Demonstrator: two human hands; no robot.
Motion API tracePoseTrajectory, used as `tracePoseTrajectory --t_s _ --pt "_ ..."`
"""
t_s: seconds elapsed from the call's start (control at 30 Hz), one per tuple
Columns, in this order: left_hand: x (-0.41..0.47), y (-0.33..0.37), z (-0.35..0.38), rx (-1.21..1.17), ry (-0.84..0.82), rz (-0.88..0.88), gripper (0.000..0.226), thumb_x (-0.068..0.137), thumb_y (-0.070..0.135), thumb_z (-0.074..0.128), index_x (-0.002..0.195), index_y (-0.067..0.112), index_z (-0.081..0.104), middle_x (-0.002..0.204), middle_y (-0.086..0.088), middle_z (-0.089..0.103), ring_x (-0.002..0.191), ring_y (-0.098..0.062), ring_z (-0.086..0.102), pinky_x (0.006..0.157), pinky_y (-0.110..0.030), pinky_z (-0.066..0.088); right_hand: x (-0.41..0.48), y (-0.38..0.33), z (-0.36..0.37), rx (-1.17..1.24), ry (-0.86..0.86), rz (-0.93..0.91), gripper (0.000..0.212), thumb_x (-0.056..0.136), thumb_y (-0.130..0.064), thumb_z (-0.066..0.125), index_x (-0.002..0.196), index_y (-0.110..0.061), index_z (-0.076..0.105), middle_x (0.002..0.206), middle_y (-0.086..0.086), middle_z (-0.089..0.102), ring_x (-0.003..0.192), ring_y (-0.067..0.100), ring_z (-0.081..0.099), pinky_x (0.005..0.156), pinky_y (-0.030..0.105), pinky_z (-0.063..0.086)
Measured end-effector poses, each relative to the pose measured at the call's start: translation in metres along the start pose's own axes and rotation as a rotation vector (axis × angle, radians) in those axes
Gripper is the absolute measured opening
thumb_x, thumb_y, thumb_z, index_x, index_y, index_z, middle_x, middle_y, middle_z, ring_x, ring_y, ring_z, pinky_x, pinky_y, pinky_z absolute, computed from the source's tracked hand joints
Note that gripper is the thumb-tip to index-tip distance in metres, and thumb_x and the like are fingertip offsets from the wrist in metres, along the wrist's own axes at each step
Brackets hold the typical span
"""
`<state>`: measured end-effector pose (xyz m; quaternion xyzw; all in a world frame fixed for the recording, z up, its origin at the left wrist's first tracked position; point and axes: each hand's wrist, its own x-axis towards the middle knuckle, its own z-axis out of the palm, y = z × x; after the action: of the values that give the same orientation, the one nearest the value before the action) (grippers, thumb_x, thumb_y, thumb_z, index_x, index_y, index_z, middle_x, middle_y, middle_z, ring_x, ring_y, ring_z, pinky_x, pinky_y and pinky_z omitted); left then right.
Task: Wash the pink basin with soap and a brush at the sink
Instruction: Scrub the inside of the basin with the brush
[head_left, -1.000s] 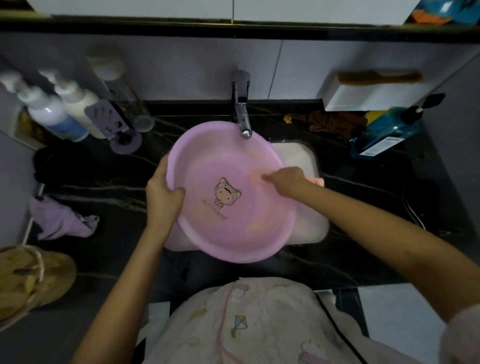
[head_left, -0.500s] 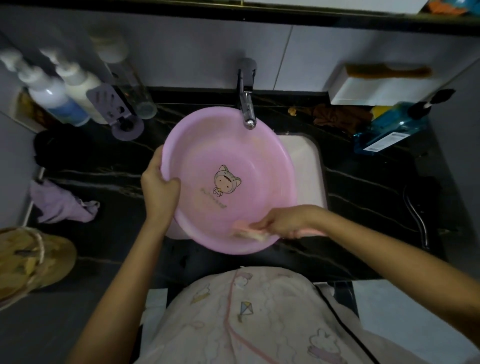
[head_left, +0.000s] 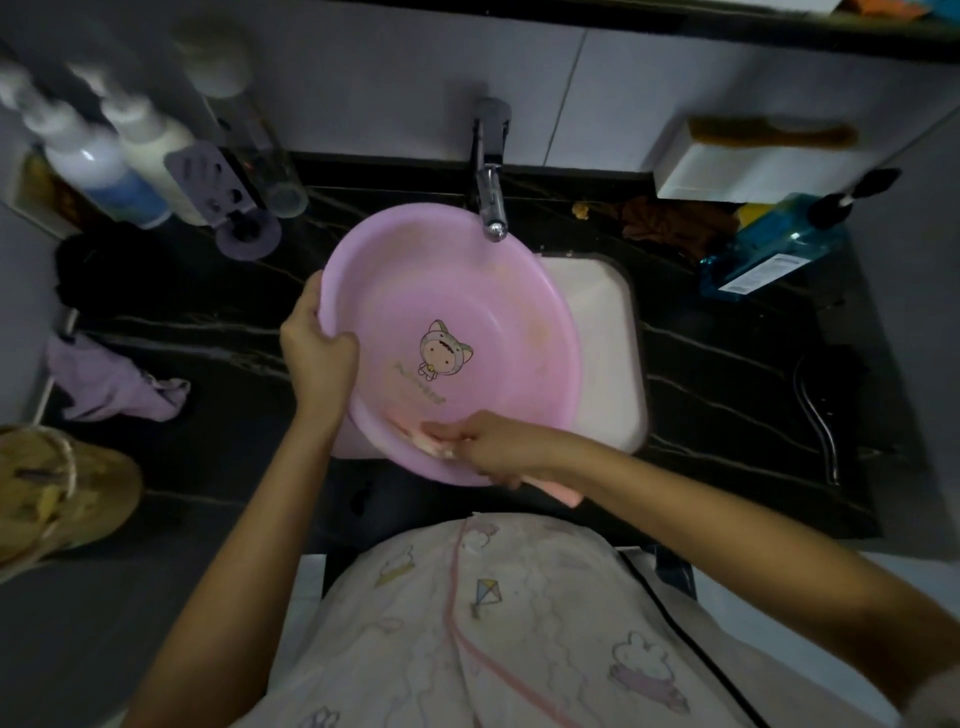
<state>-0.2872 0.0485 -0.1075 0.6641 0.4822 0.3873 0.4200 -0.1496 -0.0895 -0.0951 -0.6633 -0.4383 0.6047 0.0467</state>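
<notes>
The pink basin (head_left: 467, 291), with a cartoon cat print on its bottom, sits tilted over the white sink (head_left: 608, 343) under the chrome tap (head_left: 491, 208). My left hand (head_left: 317, 348) grips the basin's left rim, thumb inside. My right hand (head_left: 493, 441) holds a pink brush (head_left: 556, 491) and presses its head against the inside wall at the basin's near edge; the bristles are mostly hidden by my fingers.
Black marble counter (head_left: 727, 374) surrounds the sink. Pump bottles (head_left: 109, 166) and a purple holder (head_left: 228, 202) stand back left, a purple cloth (head_left: 114, 384) lies at the left. A blue bottle (head_left: 769, 254), brown rag (head_left: 670, 223) and white box (head_left: 748, 171) are back right.
My right hand swept the brush from the basin's right inner wall down to the near edge and further left. The basin shifted slightly; my left hand kept its hold on the rim.
</notes>
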Motion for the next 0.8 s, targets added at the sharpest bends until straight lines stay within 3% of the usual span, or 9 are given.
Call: tracePoseTrajectory --t_s 0.07,0.13,0.2,0.3,0.4,0.5,0.63,0.73,0.8 --pt "0.000 -0.004 -0.001 0.027 -0.005 0.005 0.062 0.070 -0.014 0.044 0.125 0.010 0.056 0.110 -0.007 0.062 0.101 -0.015 0.059 0.081 -0.021 0.054 -0.011 0.003 0.004 0.133 0.012 -0.019 0.044 0.100 -0.025 0.038 0.141 -0.041 0.035 0.091 0.006 0.059 0.062 0.017 0.049 0.043 0.019 0.038" --pt "0.000 -0.010 -0.002 0.066 -0.008 -0.014 0.063 0.072 -0.012 0.044 0.131 0.010 0.052 0.117 -0.008 0.061 0.108 -0.016 0.057 0.089 -0.028 0.053 -0.027 0.031 -0.001 0.052 -0.008 -0.019 0.045 0.099 -0.017 0.040 0.143 -0.029 0.038 0.118 -0.002 0.059 0.101 0.014 0.057 0.080 0.018 0.045" --pt "0.002 -0.015 -0.001 0.088 -0.022 -0.044 0.066 0.074 -0.012 0.044 0.136 0.011 0.047 0.126 -0.007 0.058 0.116 -0.016 0.054 0.096 -0.030 0.050 -0.038 0.069 -0.019 -0.127 0.114 0.064 0.049 0.097 -0.014 0.042 0.145 -0.025 0.036 0.146 -0.003 0.040 0.133 0.016 0.038 0.109 0.024 0.028" --pt "0.004 -0.016 0.000 0.120 -0.017 -0.071 0.069 0.075 -0.012 0.043 0.140 0.011 0.042 0.133 -0.007 0.053 0.122 -0.014 0.050 0.101 -0.030 0.046 -0.038 0.090 -0.039 -0.365 0.255 0.270 0.053 0.098 -0.024 0.038 0.149 -0.032 0.025 0.147 0.008 0.039 0.127 0.028 0.046 0.104 0.034 0.039" --pt "0.007 -0.011 0.006 0.136 -0.017 -0.058 0.070 0.074 -0.012 0.043 0.140 0.012 0.044 0.132 -0.005 0.054 0.120 -0.011 0.049 0.099 -0.022 0.045 -0.028 0.054 -0.010 -0.260 0.205 0.122 0.049 0.100 -0.027 0.035 0.148 -0.028 0.027 0.147 0.007 0.041 0.122 0.025 0.050 0.100 0.029 0.040" --pt "0.012 -0.011 0.010 0.124 -0.043 -0.026 0.068 0.073 -0.011 0.043 0.138 0.012 0.046 0.129 -0.006 0.057 0.118 -0.014 0.052 0.094 -0.017 0.046 -0.028 0.018 0.028 0.010 0.168 -0.031 0.050 0.098 -0.015 0.033 0.144 -0.036 0.032 0.107 -0.002 0.063 0.076 0.014 0.058 0.061 0.017 0.047" --pt "0.011 -0.012 0.009 0.130 -0.053 -0.040 0.071 0.075 -0.013 0.043 0.141 0.011 0.042 0.136 -0.005 0.052 0.124 -0.013 0.047 0.094 -0.010 0.041 -0.039 0.062 0.008 -0.103 0.228 0.042 0.057 0.095 -0.007 0.039 0.147 -0.028 0.030 0.148 0.001 0.039 0.133 0.015 0.037 0.108 0.024 0.029" --pt "0.010 -0.005 0.014 0.175 -0.037 -0.065 0.069 0.079 -0.014 0.043 0.142 0.015 0.041 0.127 0.003 0.052 0.112 -0.006 0.047 0.087 -0.009 0.040 -0.048 0.092 -0.013 -0.278 0.345 0.252 0.059 0.096 -0.014 0.039 0.149 -0.032 0.022 0.147 0.012 0.039 0.127 0.029 0.046 0.103 0.035 0.039" --pt "0.012 -0.006 0.016 0.190 -0.035 -0.067 0.069 0.078 -0.014 0.043 0.141 0.016 0.043 0.128 -0.001 0.054 0.112 -0.007 0.048 0.090 -0.016 0.042 -0.047 0.070 -0.001 -0.213 0.307 0.167 0.061 0.095 -0.011 0.039 0.150 -0.030 0.021 0.150 0.009 0.035 0.132 0.027 0.040 0.107 0.034 0.034"
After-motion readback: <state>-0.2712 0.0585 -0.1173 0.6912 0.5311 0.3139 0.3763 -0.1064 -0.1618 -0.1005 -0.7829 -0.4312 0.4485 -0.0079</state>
